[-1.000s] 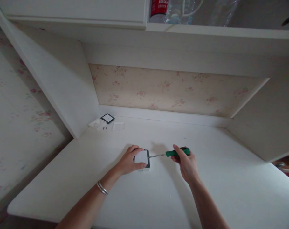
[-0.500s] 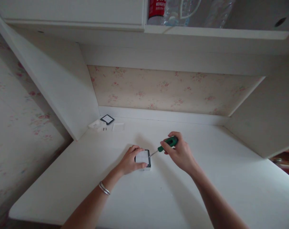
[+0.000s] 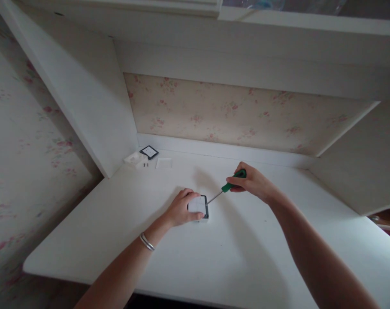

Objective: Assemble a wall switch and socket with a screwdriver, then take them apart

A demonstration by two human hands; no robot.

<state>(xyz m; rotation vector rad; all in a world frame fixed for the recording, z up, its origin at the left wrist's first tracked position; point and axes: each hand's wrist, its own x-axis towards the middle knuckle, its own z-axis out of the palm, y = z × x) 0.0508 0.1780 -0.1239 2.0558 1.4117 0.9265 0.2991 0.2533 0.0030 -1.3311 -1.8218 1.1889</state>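
Observation:
A small square wall switch (image 3: 199,206) with a white face and dark frame lies on the white desk (image 3: 233,253). My left hand (image 3: 181,209) is closed round its left side and holds it down. My right hand (image 3: 254,182) grips the green handle of a screwdriver (image 3: 228,186). The tool slants down to the left, and its metal tip touches the switch's upper right corner. A silver bracelet (image 3: 146,241) sits on my left wrist.
At the back left corner lie another dark-framed switch part (image 3: 149,152), a white box piece (image 3: 134,158), a flat white plate (image 3: 164,163) and two small screws (image 3: 145,164). A slanted white panel (image 3: 85,94) rises on the left; a shelf runs overhead.
My right hand has lifted and swung the screwdriver from lying level to slanting down, with its tip at the switch's corner. My left hand stays on the switch. The camera tilted down.

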